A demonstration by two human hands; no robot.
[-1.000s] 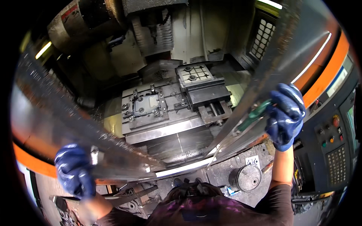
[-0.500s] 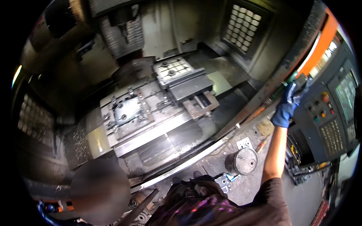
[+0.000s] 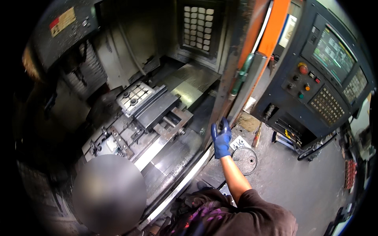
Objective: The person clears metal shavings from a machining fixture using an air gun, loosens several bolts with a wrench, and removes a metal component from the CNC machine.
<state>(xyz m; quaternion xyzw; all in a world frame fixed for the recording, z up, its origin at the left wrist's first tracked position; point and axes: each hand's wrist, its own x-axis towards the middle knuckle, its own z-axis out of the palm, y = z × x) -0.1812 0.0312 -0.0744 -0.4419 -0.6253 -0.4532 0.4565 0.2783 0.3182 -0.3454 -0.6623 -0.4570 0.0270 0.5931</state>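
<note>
My right hand [image 3: 221,142], in a blue glove, is held out beside the lower part of the machine's door edge [image 3: 220,98]. Its fingers point upward and stand apart, with nothing visible in them. Higher on that edge is a green bar-shaped handle [image 3: 241,76], apart from the hand. Inside the machine, a black vise [image 3: 155,112] is fixed on the table, with a pale grooved plate [image 3: 136,95] behind it. A shiny flat metal plate [image 3: 111,144] sits among clamps nearer the left. My left hand is out of view.
A dark control panel [image 3: 293,94] with screen and buttons stands at the right. Below my right hand are a round can [image 3: 249,162] and a white plate with holes [image 3: 238,143]. A blurred round patch hides the lower left.
The view has swung to the right. My right hand has come away from the handle area on the door edge and is now lower, with its fingers apart.
</note>
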